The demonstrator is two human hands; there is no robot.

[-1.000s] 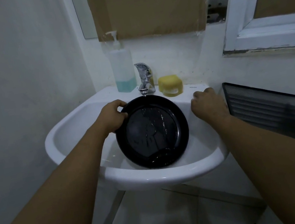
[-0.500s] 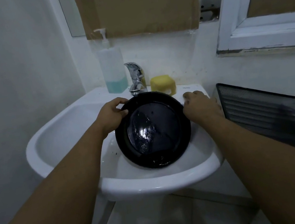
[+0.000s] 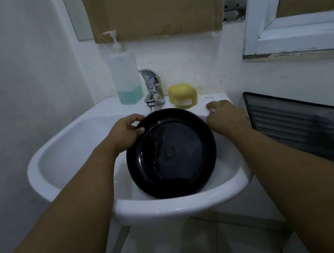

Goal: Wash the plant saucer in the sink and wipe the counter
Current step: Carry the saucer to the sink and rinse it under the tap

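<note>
Gripping the far left rim of the black saucer (image 3: 173, 154), the left hand (image 3: 126, 133) curls its fingers (image 3: 135, 118) round the edge. The saucer leans in the white sink (image 3: 60, 158) under the tap (image 3: 151, 89). The right hand (image 3: 225, 117) rests loosely on the sink's right edge, holding nothing.

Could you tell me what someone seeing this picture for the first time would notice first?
The black plant saucer stands tilted in the white sink, wet, with the left hand gripping its upper rim just below the tap. The right hand rests on the sink's right edge, near a yellow sponge.
</note>
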